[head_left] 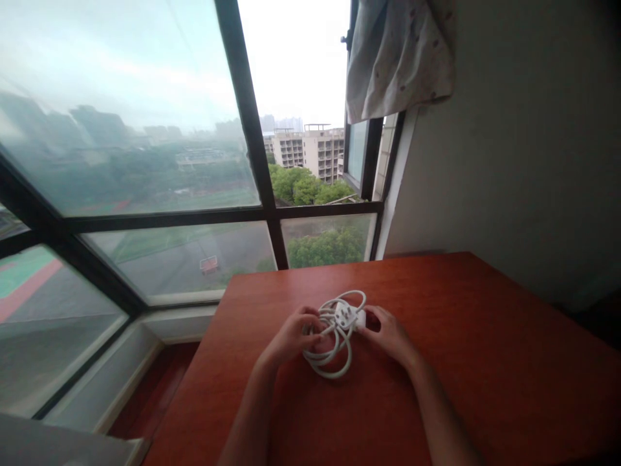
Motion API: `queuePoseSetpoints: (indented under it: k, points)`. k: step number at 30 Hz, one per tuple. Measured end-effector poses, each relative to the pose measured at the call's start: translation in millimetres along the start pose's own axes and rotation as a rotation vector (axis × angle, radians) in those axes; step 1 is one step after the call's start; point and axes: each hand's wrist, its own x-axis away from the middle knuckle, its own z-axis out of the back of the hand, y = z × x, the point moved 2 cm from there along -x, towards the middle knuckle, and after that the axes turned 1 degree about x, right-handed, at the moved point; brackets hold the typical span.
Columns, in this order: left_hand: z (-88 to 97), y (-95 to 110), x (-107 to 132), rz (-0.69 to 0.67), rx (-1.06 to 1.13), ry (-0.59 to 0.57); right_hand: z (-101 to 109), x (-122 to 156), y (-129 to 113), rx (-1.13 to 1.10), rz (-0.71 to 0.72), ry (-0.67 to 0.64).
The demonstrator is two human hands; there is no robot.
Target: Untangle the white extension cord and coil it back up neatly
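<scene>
A coiled white power cable (334, 353) with a white plug (347, 315) lies on the reddish wooden table (485, 362). My left hand (294, 336) has its fingers curled round the left side of the coil. On the right, my right hand (388, 334) pinches a white block at the plug end of the cable. Both hands rest on the tabletop, one on each side of the coil.
A big window with dark frames (257, 149) fills the left and far side, looking onto buildings and trees. A patterned curtain (400, 55) hangs at the upper right. A grey wall (524, 142) borders the table on the right. The table's left edge drops to a sill.
</scene>
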Motion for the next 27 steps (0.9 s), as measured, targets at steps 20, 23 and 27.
queuePoseSetpoints:
  k: [20,23,27]
  points:
    - [9.1,-20,7,0.209,-0.525,0.13,14,11,-11,-0.42,-0.256,-0.267]
    - [5.4,-14,7,0.232,-0.605,0.142,12,15,-26,-0.413,-0.181,-0.382]
    - [-0.7,-13,6,0.267,-0.594,0.146,13,17,-49,-0.425,-0.051,-0.352]
